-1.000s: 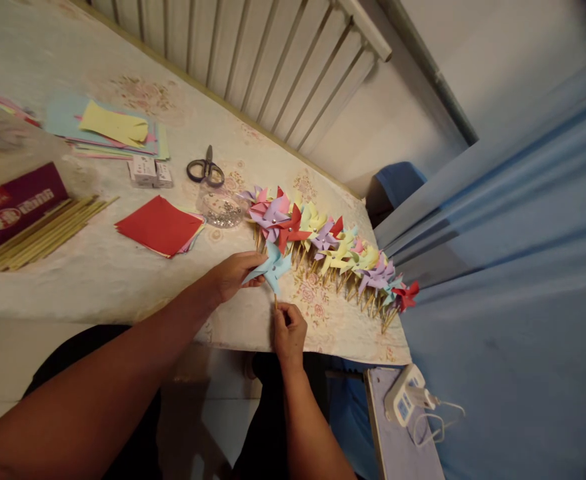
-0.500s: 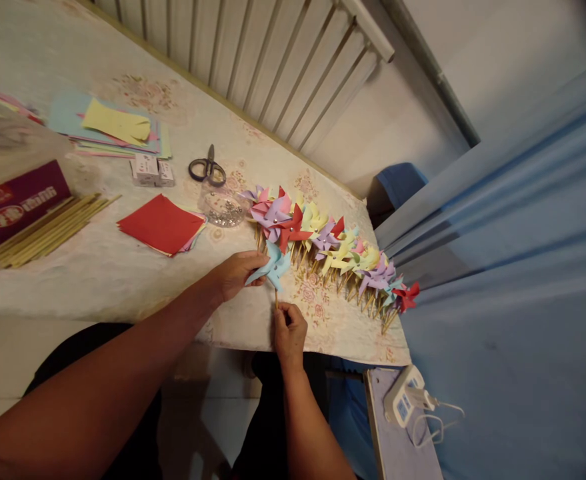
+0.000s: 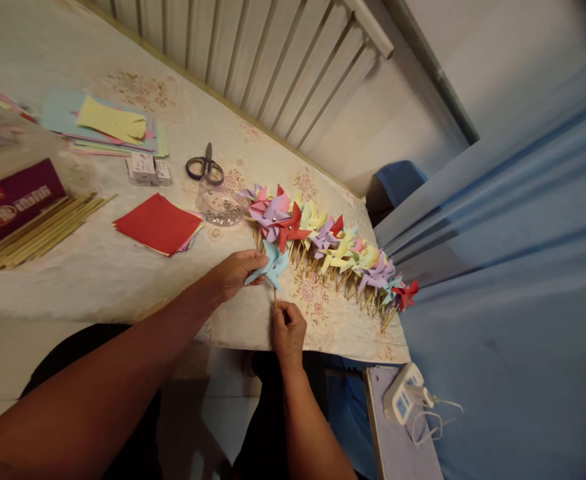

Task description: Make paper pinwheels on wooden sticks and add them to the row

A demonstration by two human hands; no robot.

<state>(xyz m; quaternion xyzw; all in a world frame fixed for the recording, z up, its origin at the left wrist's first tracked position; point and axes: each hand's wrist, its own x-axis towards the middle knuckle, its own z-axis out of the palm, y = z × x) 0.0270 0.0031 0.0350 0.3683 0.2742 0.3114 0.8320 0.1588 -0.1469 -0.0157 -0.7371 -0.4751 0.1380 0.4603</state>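
A light blue paper pinwheel (image 3: 274, 265) on a thin stick is held between my two hands, above the front of the table. My left hand (image 3: 240, 273) pinches one of its blades from the left. Lower down, my right hand (image 3: 289, 331) is closed round the stick, whose lower end is hidden by the fingers. Just beyond lies a long row of finished pinwheels (image 3: 340, 250) in purple, red, yellow, pink and blue, with their sticks pointing toward me. A clear dish of small metal pins (image 3: 221, 207) sits at the row's left end.
Scissors (image 3: 205, 167), small white boxes (image 3: 147, 169), red paper squares (image 3: 157, 224) and a stack of coloured paper (image 3: 113, 121) lie on the floral tablecloth. Bundled sticks (image 3: 43, 230) rest beside a purple box (image 3: 20, 200) at left. A power strip (image 3: 403, 395) stands on a stool at right.
Both hands hold the pinwheel almost as before. The view has shifted very slightly, and the things at the left appear a little further left.
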